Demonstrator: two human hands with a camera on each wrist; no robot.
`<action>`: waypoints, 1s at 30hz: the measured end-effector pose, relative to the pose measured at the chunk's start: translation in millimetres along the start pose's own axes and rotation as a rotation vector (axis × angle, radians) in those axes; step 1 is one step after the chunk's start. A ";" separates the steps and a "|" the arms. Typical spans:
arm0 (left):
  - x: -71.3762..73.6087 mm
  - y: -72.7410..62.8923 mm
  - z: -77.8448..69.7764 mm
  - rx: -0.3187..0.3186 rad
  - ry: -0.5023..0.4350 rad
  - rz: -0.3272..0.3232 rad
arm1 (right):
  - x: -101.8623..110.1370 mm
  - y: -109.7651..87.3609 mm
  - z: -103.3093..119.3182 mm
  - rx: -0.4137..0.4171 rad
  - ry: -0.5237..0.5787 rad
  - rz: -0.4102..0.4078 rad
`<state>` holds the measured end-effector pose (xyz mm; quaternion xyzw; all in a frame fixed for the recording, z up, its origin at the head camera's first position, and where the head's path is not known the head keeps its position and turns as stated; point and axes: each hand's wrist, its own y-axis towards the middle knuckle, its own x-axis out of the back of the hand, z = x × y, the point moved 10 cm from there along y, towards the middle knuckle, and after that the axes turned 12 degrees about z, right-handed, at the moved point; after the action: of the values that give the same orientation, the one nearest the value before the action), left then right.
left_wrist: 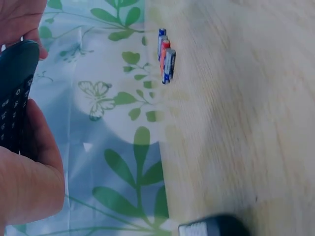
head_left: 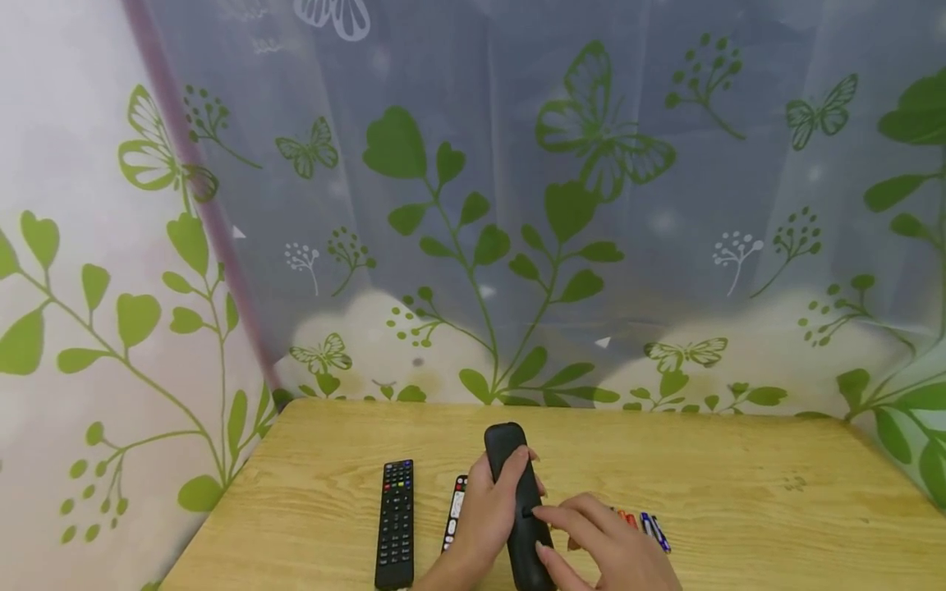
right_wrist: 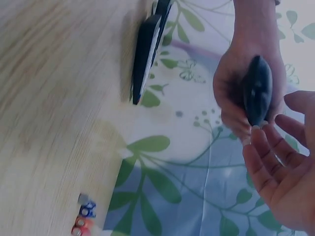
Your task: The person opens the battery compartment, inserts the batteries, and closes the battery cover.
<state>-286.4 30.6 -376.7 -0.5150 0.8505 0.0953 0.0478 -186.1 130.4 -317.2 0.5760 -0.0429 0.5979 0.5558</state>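
Note:
My left hand [head_left: 473, 519] grips a black remote control [head_left: 508, 443], its thumb laid across the plain back, which faces me. In the left wrist view the remote's button side [left_wrist: 15, 105] shows. My right hand [head_left: 613, 542] is at the lower half of the remote, an index fingertip touching a small raised spot on its back. In the right wrist view, the fingers of the right hand [right_wrist: 280, 182] stretch out, fingertips right at the remote's edge [right_wrist: 261, 93].
Left of my hands, a long black remote [head_left: 395, 525] lies on the wooden table [head_left: 318, 443]. A black-and-white remote [head_left: 454, 513] is partly hidden behind my left hand. Several red and blue batteries [head_left: 654, 532] lie to the right. A leaf-patterned curtain [head_left: 473, 205] hangs behind the table.

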 end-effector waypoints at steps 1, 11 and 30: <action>-0.1 -0.3 -0.4 0.000 -0.003 -0.003 | -1.8 0.4 1.7 0.001 0.001 0.005; -0.9 -5.7 3.4 -0.023 0.015 -0.026 | -21.8 -0.5 1.5 -0.086 0.011 0.115; -14.6 -8.2 17.3 -0.026 0.027 0.040 | -53.8 -10.5 -14.2 -0.281 0.170 0.406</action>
<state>-272.6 43.2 -391.9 -0.4997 0.8599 0.1003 0.0279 -202.8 111.0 -367.7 0.4204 -0.1932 0.7317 0.5006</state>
